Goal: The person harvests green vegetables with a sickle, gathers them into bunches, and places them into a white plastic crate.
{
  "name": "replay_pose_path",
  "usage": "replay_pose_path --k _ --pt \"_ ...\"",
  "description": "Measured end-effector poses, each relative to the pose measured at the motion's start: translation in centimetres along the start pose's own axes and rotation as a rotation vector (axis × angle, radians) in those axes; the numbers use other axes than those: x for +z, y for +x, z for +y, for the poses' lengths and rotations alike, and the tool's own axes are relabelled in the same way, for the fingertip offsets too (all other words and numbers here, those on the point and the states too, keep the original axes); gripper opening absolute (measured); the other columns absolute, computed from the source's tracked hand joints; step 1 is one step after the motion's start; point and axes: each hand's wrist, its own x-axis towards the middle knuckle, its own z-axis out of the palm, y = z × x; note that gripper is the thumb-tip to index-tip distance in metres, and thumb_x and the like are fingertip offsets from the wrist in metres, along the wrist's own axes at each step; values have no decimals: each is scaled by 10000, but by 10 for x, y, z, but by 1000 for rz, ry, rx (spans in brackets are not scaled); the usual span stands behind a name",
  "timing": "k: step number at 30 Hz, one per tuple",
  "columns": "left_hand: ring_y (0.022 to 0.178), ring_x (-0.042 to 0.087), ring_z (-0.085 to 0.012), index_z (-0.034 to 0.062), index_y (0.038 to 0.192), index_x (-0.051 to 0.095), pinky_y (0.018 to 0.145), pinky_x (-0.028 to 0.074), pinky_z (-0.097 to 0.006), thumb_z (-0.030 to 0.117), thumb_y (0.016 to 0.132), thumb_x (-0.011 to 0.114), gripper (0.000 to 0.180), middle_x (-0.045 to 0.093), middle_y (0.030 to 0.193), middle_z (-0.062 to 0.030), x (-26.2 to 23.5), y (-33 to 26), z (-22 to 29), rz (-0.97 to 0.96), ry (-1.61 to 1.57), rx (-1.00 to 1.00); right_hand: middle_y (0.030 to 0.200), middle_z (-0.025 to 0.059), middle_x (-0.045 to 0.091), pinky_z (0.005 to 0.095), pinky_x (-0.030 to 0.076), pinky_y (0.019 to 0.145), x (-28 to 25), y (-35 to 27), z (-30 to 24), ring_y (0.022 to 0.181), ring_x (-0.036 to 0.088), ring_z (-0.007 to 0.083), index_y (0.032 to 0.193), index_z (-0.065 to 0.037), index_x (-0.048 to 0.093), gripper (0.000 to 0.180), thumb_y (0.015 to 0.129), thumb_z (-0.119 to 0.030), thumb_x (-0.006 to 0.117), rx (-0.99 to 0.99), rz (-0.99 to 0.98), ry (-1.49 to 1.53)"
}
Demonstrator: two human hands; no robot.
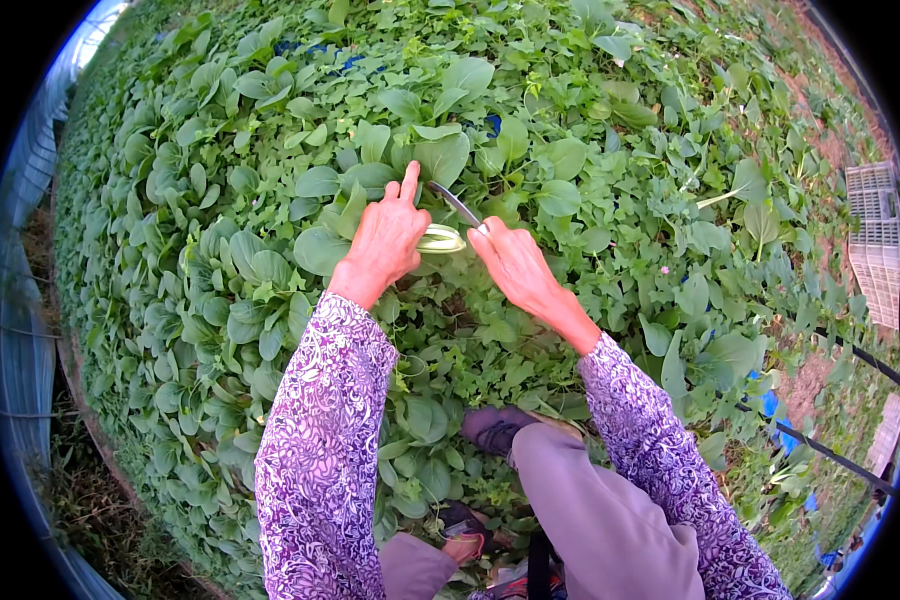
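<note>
My left hand is wrapped round a head of bok choy, its index finger stretched out toward the plants beyond. The pale stem end of that head points right, and its leaves spread out on the left side of the hand. In my right hand is a small knife, its blade slanting up and left toward a broad leaf of a plant just beyond. The blade's tip comes near that leaf; whether it touches cannot be told. My fingers hide most of the knife's handle.
Leafy greens and low weeds grow thickly all round. A pale plastic crate stands at the far right, near a dark hose. Plastic sheeting runs along the left side. My shoe is among the plants.
</note>
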Motion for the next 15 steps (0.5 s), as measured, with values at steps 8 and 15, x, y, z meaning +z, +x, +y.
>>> replay_pose_path --k 8,15 --pt "925 521 -306 27 750 624 674 522 -352 8 515 631 236 380 1261 -263 15 -10 -14 -83 42 -85 618 251 518 474 423 547 26 20 44 602 528 414 775 53 489 330 914 -240 425 486 -236 96" --pt "916 520 -326 -48 792 588 687 527 -355 -42 561 614 233 462 1133 -271 36 -49 -10 42 -41 -83 600 281 500 465 411 517 34 6 33 613 525 429 736 91 472 356 912 -214 423 313 -239 74"
